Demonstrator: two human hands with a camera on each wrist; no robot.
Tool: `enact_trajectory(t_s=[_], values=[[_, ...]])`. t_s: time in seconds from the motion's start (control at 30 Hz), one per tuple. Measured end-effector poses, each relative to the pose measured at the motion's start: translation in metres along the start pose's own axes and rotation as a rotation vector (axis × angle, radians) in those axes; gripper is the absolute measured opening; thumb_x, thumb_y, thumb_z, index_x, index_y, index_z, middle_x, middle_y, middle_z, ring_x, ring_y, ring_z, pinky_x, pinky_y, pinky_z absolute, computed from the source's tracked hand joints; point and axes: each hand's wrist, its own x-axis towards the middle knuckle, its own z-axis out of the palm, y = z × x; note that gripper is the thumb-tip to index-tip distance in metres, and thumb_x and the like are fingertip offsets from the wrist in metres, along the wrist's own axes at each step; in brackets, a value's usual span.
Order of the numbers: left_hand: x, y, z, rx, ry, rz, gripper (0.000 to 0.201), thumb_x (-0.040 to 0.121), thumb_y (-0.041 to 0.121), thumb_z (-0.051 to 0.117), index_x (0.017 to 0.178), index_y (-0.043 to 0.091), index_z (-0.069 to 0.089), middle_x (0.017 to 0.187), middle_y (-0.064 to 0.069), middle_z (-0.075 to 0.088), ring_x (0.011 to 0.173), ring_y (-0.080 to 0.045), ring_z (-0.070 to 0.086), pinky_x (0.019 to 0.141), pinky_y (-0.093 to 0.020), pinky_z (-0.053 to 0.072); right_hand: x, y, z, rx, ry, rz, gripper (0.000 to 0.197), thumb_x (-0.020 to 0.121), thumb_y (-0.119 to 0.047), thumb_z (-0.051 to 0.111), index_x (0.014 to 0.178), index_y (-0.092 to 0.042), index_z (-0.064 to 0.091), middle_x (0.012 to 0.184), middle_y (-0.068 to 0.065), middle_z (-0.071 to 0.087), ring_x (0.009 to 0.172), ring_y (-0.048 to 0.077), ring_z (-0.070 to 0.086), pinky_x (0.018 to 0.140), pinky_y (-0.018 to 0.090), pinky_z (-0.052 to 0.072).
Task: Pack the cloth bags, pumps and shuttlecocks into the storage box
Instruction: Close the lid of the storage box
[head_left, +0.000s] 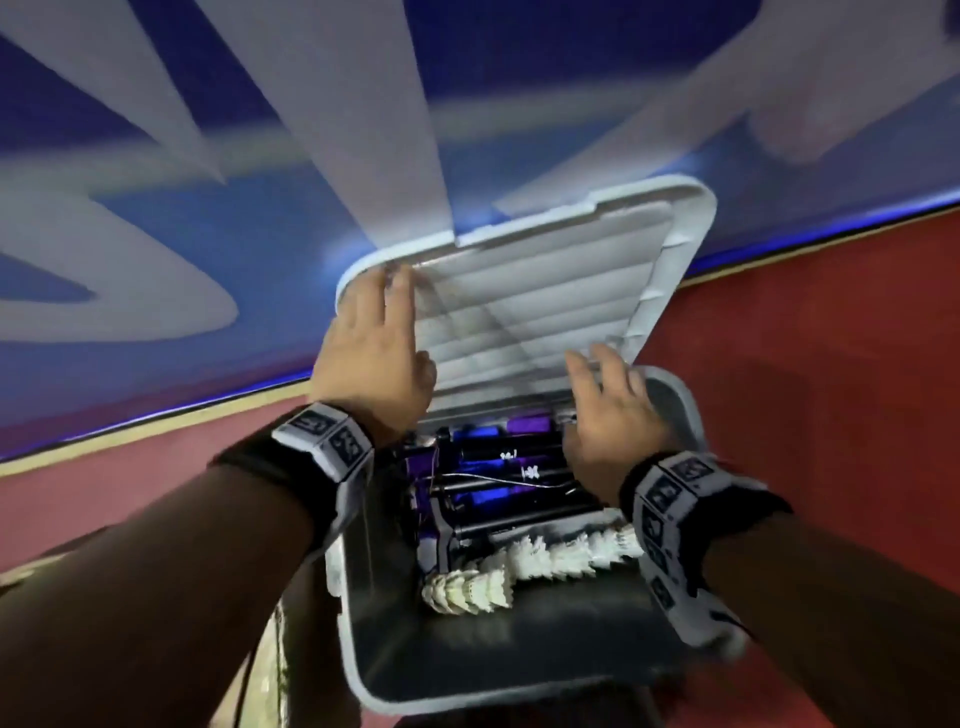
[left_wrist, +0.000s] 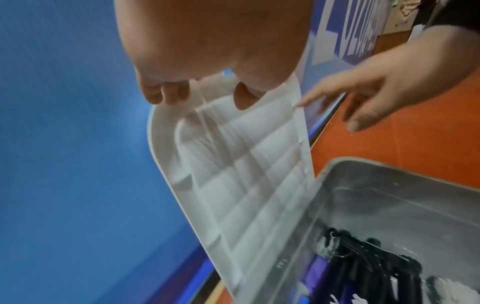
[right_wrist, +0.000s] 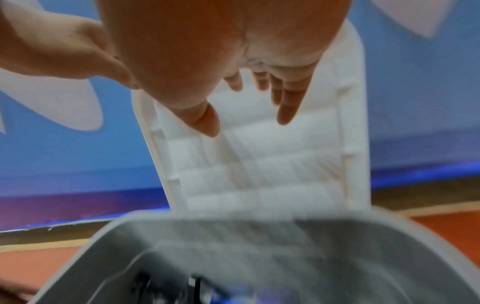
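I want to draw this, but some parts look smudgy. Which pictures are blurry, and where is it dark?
Head view: the wall behind is streaked with blur, while the shuttlecocks are fairly sharp and the storage box bottom is dark. Left wrist view: the white lid is softly smeared. Right wrist view: blurriest, with the box's near rim and contents smudged.

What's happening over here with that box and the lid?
A person is handling the white lid of a grey storage box on the floor. The left hand grips the lid's far corner, while the right hand, fingers spread, is at the lid's lower right edge. The lid stands tilted over the box's far side, not yet closed. Inside lie dark pumps and a row of white shuttlecocks.
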Motion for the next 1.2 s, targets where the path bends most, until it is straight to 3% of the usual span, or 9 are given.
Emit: enact_trajectory(t_s=[0.13, 0.23, 0.37, 0.57, 0.77, 0.9, 1.07, 1.13, 1.2], values=[[0.014, -0.003, -0.034, 0.167, 0.156, 0.099, 0.062, 0.069, 0.022, 0.054, 0.129, 0.005, 0.048, 0.113, -0.020, 0.052, 0.092, -0.040, 0.050, 0.077, -0.046, 0.044, 0.034, -0.047, -0.059, -0.066, 0.246, -0.198, 0.091, 0.082, -0.013, 0.053, 0.152, -0.023, -0.004, 0.156, 0.001, -0.017, 0.144, 0.029, -0.001, 0.116, 0.041, 0.021], [0.011, -0.006, -0.034, 0.066, 0.156, 0.050, 0.073, 0.072, 0.019, 0.061, 0.140, 0.009, 0.039, 0.126, -0.017, 0.045, 0.102, -0.037, 0.043, 0.084, -0.047, 0.043, 0.045, -0.070, -0.070, -0.065, 0.361, -0.216, 0.096, 0.077, -0.010, 0.054, 0.152, -0.028, -0.004, 0.158, 0.003, -0.008, 0.146, 0.030, -0.004, 0.114, 0.042, 0.026], [0.010, -0.009, -0.025, -0.013, 0.020, -0.039, 0.074, 0.076, 0.030, 0.063, 0.144, 0.019, 0.033, 0.132, -0.009, 0.035, 0.112, -0.033, 0.036, 0.093, -0.046, 0.043, 0.036, -0.076, -0.051, -0.097, 0.232, -0.127, 0.103, 0.076, -0.011, 0.057, 0.149, -0.035, -0.012, 0.157, -0.005, -0.001, 0.144, 0.035, -0.007, 0.113, 0.048, 0.029], [-0.011, -0.016, -0.017, -0.167, -0.065, -0.023, 0.057, 0.085, 0.046, 0.062, 0.135, 0.024, 0.048, 0.122, -0.007, 0.047, 0.114, -0.029, 0.042, 0.095, -0.037, 0.038, 0.002, -0.076, -0.035, -0.103, 0.288, -0.102, 0.078, 0.083, -0.043, 0.065, 0.146, -0.036, 0.021, 0.148, 0.003, 0.012, 0.131, 0.031, 0.023, 0.093, 0.044, 0.046], [-0.048, -0.016, -0.003, -0.263, -0.087, 0.033, 0.048, 0.095, 0.055, 0.044, 0.124, 0.020, 0.056, 0.109, -0.010, 0.059, 0.104, -0.031, 0.055, 0.090, -0.039, 0.043, -0.039, -0.073, 0.002, 0.319, 0.311, -0.060, 0.057, 0.089, -0.049, 0.056, 0.137, -0.026, 0.036, 0.153, -0.004, 0.018, 0.133, 0.026, 0.033, 0.107, 0.040, 0.035], [-0.090, 0.006, 0.002, -0.131, -0.070, 0.171, 0.058, 0.089, 0.062, 0.047, 0.123, 0.017, 0.060, 0.104, -0.011, 0.057, 0.098, -0.033, 0.051, 0.087, -0.041, 0.043, -0.065, -0.065, 0.012, 0.467, 0.318, 0.112, 0.049, 0.093, -0.050, 0.048, 0.132, -0.018, 0.045, 0.140, -0.002, 0.029, 0.118, 0.021, 0.048, 0.098, 0.030, 0.038], [-0.160, 0.067, 0.016, -0.101, 0.046, 0.213, 0.062, 0.083, 0.069, 0.045, 0.100, 0.012, 0.064, 0.093, -0.008, 0.056, 0.085, -0.032, 0.052, 0.075, -0.042, 0.046, -0.122, -0.040, 0.011, 0.709, 0.274, 0.371, 0.074, 0.089, -0.047, 0.058, 0.150, -0.022, 0.022, 0.161, -0.003, -0.005, 0.137, 0.017, 0.031, 0.095, 0.011, 0.025], [-0.191, 0.090, 0.023, -0.083, 0.040, 0.173, 0.061, 0.081, 0.069, 0.046, 0.093, 0.012, 0.062, 0.089, -0.008, 0.055, 0.081, -0.032, 0.052, 0.069, -0.044, 0.047, -0.146, -0.022, 0.021, 0.868, 0.286, 0.439, 0.094, 0.079, -0.044, 0.071, 0.151, -0.021, 0.015, 0.157, 0.005, 0.023, 0.133, 0.020, 0.041, 0.101, 0.023, 0.038], [-0.218, 0.112, 0.028, -0.038, -0.002, 0.136, 0.060, 0.079, 0.072, 0.048, 0.089, 0.014, 0.061, 0.086, -0.006, 0.055, 0.077, -0.032, 0.052, 0.064, -0.040, 0.044, -0.172, -0.006, 0.035, 1.128, 0.223, 0.478, 0.103, 0.063, -0.049, 0.079, 0.145, -0.018, 0.025, 0.122, 0.006, 0.064, 0.104, 0.027, 0.065, 0.092, 0.048, 0.052]])
